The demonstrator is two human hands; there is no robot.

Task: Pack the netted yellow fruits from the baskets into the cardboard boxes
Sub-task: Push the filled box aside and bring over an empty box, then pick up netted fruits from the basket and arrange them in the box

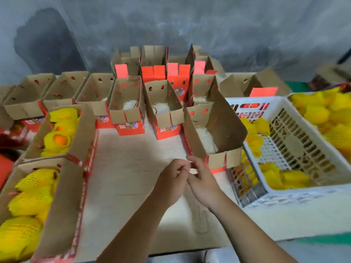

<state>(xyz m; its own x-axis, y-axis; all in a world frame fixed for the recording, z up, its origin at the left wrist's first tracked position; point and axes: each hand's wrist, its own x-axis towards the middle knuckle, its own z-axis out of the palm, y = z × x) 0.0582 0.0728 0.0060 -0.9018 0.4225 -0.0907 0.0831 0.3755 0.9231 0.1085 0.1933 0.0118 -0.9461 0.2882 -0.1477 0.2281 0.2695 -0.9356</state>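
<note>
We look down at a pale work surface (133, 168) crowded with open cardboard boxes, and we use the nearest unfilled box (210, 130), just beyond the hands, as our landmark. It stands open with white padding on its floor and no fruit inside. Directly in front of its near flap, our left hand (171, 179) and right hand (201, 179) meet, fingers curled and touching; a small pale scrap (192, 170) sits between the fingertips, but we cannot tell which hand pinches it. To the right of the landmark box, touching its side, sits a white plastic basket (296, 192) with a few netted yellow fruits (290, 177) lying along its left and near edges. Further right, a second basket (292, 97) is heaped with more yellow fruit. To the left of the landmark box, across the bare surface, two boxes are already filled: one (76, 133) with netted fruit, an orange skin showing through, and a nearer one (62, 196) packed with yellow netted fruit. Behind the landmark box stand rows of more open boxes (163, 105), some with white padding.
</note>
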